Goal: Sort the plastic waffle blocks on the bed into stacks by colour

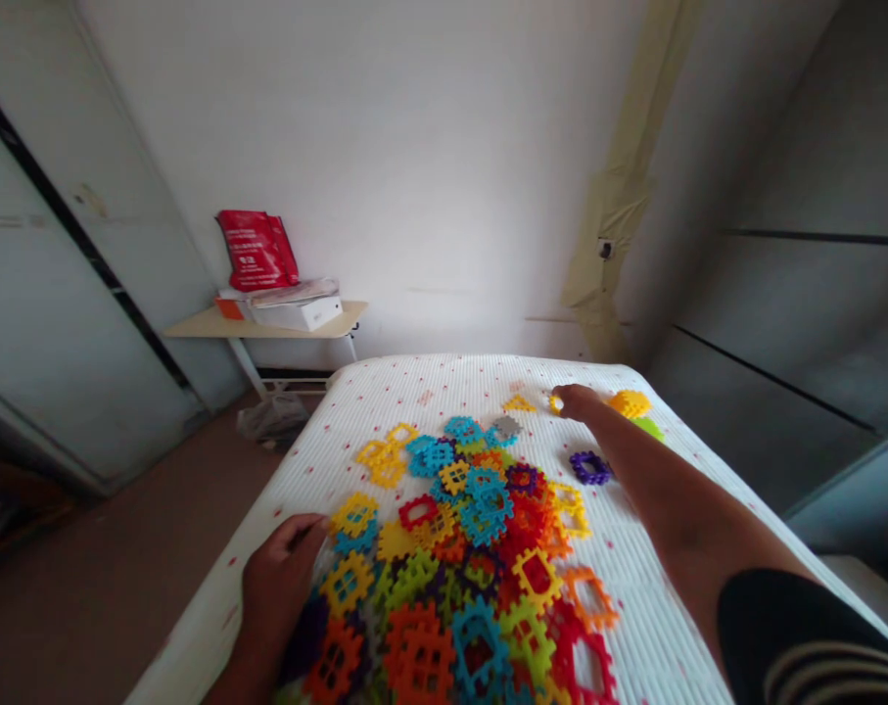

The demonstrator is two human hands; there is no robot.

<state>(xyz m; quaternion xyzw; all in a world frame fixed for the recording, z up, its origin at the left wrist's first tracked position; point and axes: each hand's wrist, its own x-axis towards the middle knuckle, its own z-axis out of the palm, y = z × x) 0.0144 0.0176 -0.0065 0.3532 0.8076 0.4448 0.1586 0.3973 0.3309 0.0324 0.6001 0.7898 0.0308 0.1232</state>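
Note:
My right hand (577,401) is stretched out to the far right part of the bed, fingers closed on a yellow interlocking building piece (555,403). A yellow triangular piece (518,402) lies just left of it. My left hand (280,573) is at the left edge of a big heap of plastic building pieces (444,548), its fingers curled together; what they hold, if anything, is hidden. Beside its fingertips lies a yellow window-shaped piece (354,513) over a blue one. The heap mixes red, orange, yellow, green, blue and purple frames and window shapes.
Purple pieces (588,468) lie right of the heap, under my right forearm. A yellow stack (630,402) and a green piece (649,427) are farther right. The bed (444,377) stands against the wall. A small table (194,323) at the left bears a red bag (257,250) and boxes.

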